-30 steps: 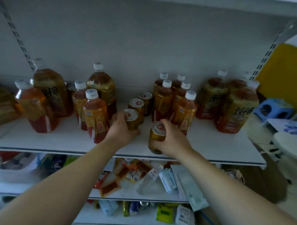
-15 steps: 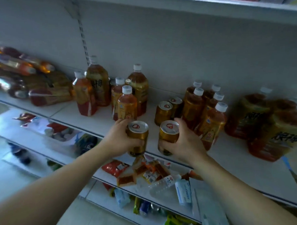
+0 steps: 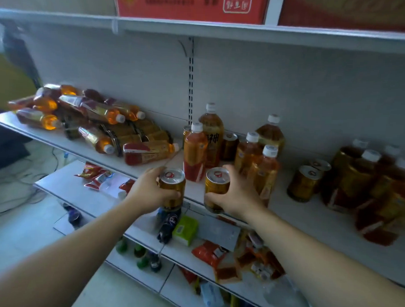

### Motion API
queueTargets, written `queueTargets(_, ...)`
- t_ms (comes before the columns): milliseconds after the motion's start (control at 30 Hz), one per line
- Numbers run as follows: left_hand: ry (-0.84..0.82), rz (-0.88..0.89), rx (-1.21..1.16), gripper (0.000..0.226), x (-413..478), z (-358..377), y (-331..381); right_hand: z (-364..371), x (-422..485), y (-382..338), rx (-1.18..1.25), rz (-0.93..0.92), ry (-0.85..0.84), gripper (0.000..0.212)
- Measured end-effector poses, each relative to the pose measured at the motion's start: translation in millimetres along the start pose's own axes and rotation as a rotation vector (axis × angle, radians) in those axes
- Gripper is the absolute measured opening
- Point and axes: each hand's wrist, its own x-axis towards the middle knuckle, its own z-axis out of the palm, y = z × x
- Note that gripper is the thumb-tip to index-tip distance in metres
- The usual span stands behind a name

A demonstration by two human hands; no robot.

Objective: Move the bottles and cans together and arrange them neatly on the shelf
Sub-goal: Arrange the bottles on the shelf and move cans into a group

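Observation:
My left hand [image 3: 149, 190] grips a gold can [image 3: 172, 186] and my right hand [image 3: 239, 196] grips a second gold can [image 3: 216, 184]; both cans are upright, held in front of the white shelf's front edge [image 3: 310, 218]. Behind them stand several upright tea bottles [image 3: 195, 153] with white caps and a can [image 3: 229, 146] among them. A heap of bottles [image 3: 100, 123] lies on its side at the shelf's left. Two more gold cans [image 3: 304, 183] stand to the right, beside larger bottles [image 3: 362, 181].
Red cartons [image 3: 191, 4] sit on the shelf above. The lower shelves hold snack packets [image 3: 96, 174], a green pack [image 3: 185, 230], a dark bottle [image 3: 168, 223] and other small goods. Floor with cables lies to the left.
Both hands lifted their cans off the shelf and carried them leftward; my view has swung left, bringing the heap of lying bottles into sight.

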Motion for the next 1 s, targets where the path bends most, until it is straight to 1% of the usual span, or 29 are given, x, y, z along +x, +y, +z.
queueTargets(100, 0.028, 0.024, -0.020, 0.087, 28.8, -17.6, -22.4, 29.9, 17.4, -9.8, 0.013, 0.090, 0.018, 0.088)
queueTargets(233, -0.025, 0.076, -0.047, 0.068, 65.9, -23.2, -32.9, 54.7, 33.7, -8.9, -0.016, 0.195, 0.045, 0.090)
queueTargets(300, -0.048, 0.089, -0.020, 0.063, 82.7, -16.9, -36.2, 59.7, 43.2, -4.6, -0.034, 0.230, 0.062, 0.089)
queueTargets(433, -0.113, 0.001, -0.029, 0.078, 112.1, -4.5, -40.7, 62.2, 65.0, 3.3, 0.028, 0.249, 0.074, 0.090)
queueTargets(500, -0.127, 0.035, -0.029, 0.076, 122.5, 0.1, -39.8, 63.2, 75.1, 6.8, 0.093, 0.242, 0.087, 0.088)
queueTargets(600, -0.137, 0.065, 0.042, 0.075, 133.0, 2.8, -35.0, 63.9, 85.2, 11.7, 0.136, 0.216, 0.087, 0.087)
queueTargets(700, -0.251, 0.103, 0.141, 0.080, 149.9, -4.4, -29.3, 59.8, 90.5, 14.4, 0.144, 0.189, 0.069, 0.088)
queueTargets(800, -0.358, 0.131, 0.256, 0.096, 156.9, -16.3, -17.4, 53.5, 89.1, 8.0, 0.055, 0.188, 0.055, 0.093)
queueTargets(867, -0.428, 0.214, 0.244, 0.101, 160.0, -22.7, -5.2, 44.4, 90.9, -5.2, -0.007, 0.185, 0.132, 0.091)
queueTargets(933, -0.508, 0.294, 0.187, 0.101, 165.9, -24.6, 6.9, 32.8, 101.0, -21.7, -0.040, 0.141, 0.236, 0.085)
queueTargets(1000, -0.544, 0.324, 0.114, 0.100, 174.4, -21.4, 15.7, 20.2, 119.7, -38.3, -0.027, 0.097, 0.315, 0.074)
